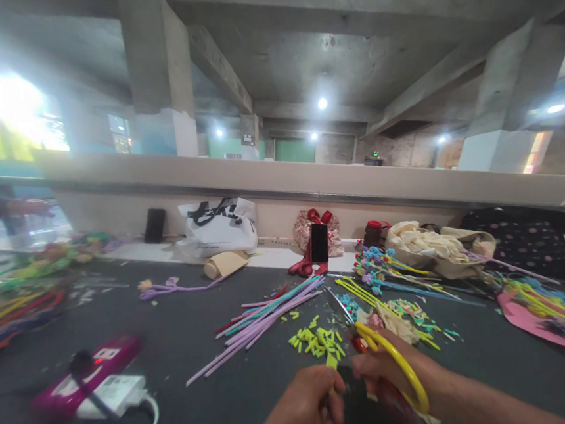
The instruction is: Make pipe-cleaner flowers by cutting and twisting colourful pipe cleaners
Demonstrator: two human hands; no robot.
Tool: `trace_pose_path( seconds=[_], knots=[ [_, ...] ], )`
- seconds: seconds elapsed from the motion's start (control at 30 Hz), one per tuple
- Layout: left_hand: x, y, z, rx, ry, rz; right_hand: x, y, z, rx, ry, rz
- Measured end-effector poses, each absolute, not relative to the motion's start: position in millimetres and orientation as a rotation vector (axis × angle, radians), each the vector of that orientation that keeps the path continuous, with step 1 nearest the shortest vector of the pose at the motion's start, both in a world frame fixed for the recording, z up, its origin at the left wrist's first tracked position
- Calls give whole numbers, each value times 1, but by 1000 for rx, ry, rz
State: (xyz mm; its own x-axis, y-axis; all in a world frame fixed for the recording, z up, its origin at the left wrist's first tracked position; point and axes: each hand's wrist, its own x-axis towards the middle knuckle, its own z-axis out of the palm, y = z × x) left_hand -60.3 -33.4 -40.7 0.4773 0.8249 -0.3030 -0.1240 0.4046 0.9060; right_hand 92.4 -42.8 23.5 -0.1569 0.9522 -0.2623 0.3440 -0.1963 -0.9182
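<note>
My left hand (306, 404) is closed at the bottom centre, with a yellow-green fuzzy strip (331, 361) sticking up between thumb and finger. Close beside it, my right hand (382, 363) grips scissors with a yellow handle (411, 375). Their blades (340, 307) point up and away from me, apart from the strip. Just beyond my left hand lies a pile of short yellow-green pieces (316, 342). A bundle of long lilac and teal fuzzy stems (257, 326) rests to its left.
Yellow stems (362, 295) and small multicoloured pieces (410, 313) lie right of centre. A phone (319, 243) stands at the back near a white bag (219, 227). A purple power strip (119, 350) with a white charger (113, 395) sits left. A pink sheet (524, 317) bears stems at right.
</note>
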Motion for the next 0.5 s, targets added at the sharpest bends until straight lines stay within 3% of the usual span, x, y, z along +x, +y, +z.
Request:
trace_pose_path(
  seconds=[0.5],
  knots=[
    [-66, -40, -36, 848, 763, 505, 75, -29, 12, -1394, -1610, 1508]
  ],
)
